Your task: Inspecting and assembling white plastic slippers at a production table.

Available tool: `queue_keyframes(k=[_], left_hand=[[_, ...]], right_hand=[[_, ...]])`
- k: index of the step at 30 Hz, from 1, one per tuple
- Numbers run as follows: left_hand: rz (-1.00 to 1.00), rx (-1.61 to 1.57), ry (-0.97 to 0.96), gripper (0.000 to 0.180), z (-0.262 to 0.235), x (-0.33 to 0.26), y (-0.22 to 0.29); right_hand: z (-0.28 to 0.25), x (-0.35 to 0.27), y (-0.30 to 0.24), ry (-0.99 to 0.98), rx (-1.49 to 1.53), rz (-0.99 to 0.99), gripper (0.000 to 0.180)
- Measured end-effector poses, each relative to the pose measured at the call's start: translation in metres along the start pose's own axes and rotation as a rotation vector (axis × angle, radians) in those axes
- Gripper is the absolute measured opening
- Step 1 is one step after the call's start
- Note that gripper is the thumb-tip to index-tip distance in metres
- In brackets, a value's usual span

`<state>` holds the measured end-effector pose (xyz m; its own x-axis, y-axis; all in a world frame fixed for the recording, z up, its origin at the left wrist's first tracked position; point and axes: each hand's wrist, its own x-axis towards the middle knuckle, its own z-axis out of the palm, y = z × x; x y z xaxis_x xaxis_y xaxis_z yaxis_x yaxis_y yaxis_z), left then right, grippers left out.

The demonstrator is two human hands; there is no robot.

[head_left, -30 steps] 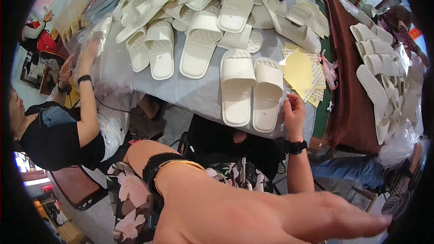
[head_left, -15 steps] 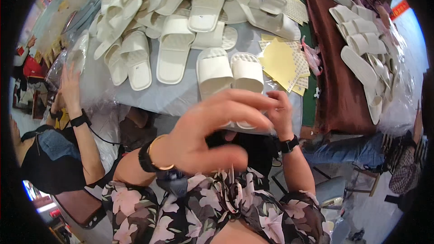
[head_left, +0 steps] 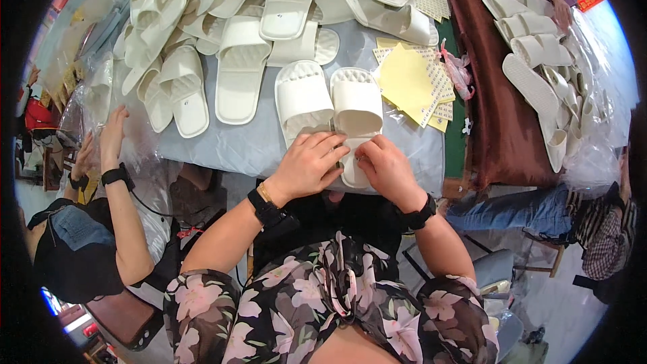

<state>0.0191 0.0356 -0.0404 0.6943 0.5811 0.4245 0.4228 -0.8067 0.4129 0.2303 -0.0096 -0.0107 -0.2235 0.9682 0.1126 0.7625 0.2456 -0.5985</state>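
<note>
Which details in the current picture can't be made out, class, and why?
Head view, hidden: near end of the left-hand white slide slipper, behind the left hand.
Head view, hidden: whatever the right hand may pinch, behind its curled fingers.
Head view, cut off: farthest slippers of the pile, by the top edge.

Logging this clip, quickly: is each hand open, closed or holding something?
Left hand: fingers bent over the nearest slipper pair; grip cannot be told.
Right hand: fingers curled by the same pair; pinch cannot be told.
</note>
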Motion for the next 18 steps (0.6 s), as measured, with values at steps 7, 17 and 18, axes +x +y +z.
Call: queue_keyframes(k=[7,17,18], left_hand=[[-0.030,-0.008,0.013,0.043,0.0027,-0.0005,-0.0009],[-0.024,-0.020,0.037,0.041,0.0022,0.0008,-0.0008],[-0.021,-0.018,0.039,0.041,0.0023,0.0007,-0.0005]], right_hand=[[0.0001,0.0049,0.0032,-0.046,-0.044,-0.021,0.014],[-0.0002,0.0006,0.0038,-0.015,0.008,-0.031,0.014],[-0.0001,0.0002,0.0050,-0.035,0.018,-0.022,0.016]])
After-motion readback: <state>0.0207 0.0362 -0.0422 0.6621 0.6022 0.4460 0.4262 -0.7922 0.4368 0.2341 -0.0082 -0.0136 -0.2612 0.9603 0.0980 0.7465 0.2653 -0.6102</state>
